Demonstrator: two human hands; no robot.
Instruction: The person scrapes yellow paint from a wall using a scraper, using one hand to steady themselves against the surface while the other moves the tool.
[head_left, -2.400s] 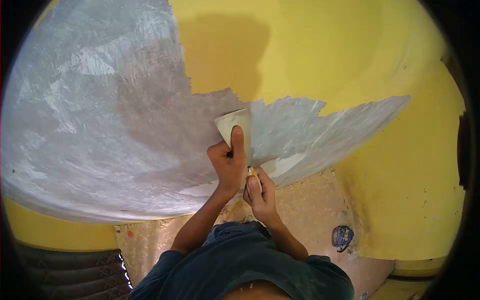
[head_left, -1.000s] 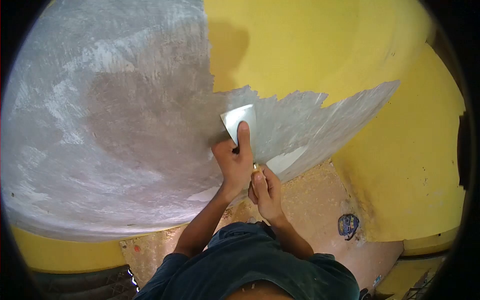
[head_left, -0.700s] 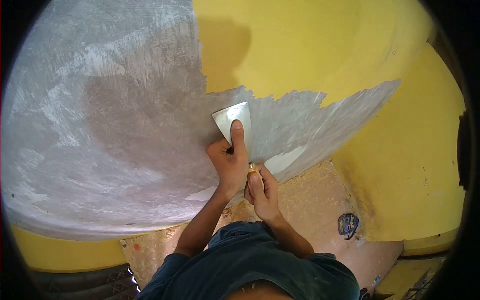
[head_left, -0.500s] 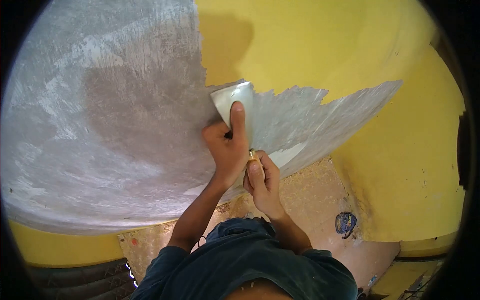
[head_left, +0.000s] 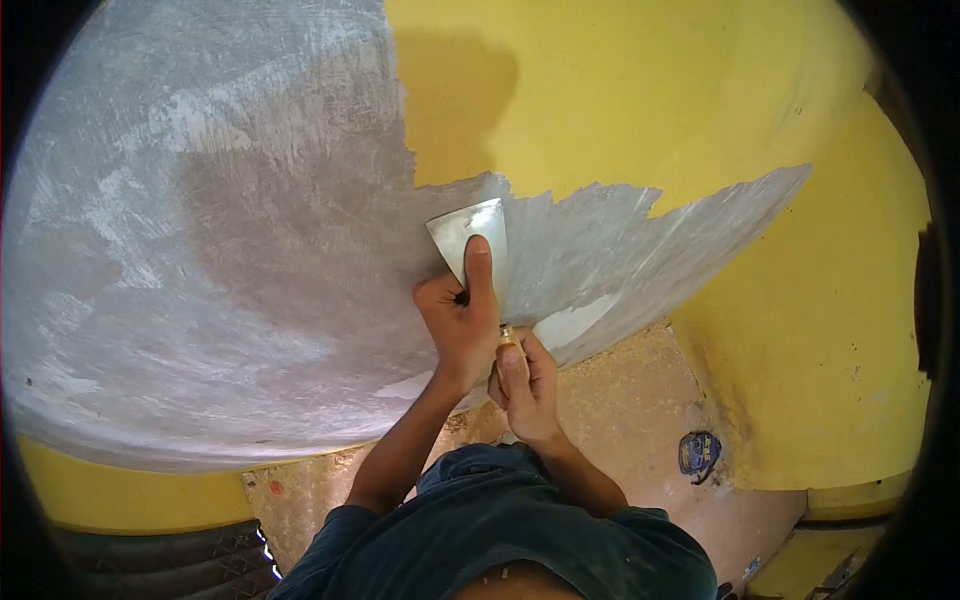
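Observation:
A wide metal scraper lies against the grey, stripped part of the wall, its blade edge just below the ragged border of the yellow paint. My left hand is closed round the lower blade, thumb stretched along its face. Lower down, my right hand wraps round the scraper's wooden handle, with the thumb on top. Part of the blade is hidden behind my left hand.
Paint flakes are scattered over the reddish floor along the wall's foot. A dark blue bag-like object lies there at the right, near another yellow wall. Dark padded furniture stands at the lower left.
The scraper and both hands have moved down the wall, so the blade edge has come away from the yellow paint border. Both hands keep their hold.

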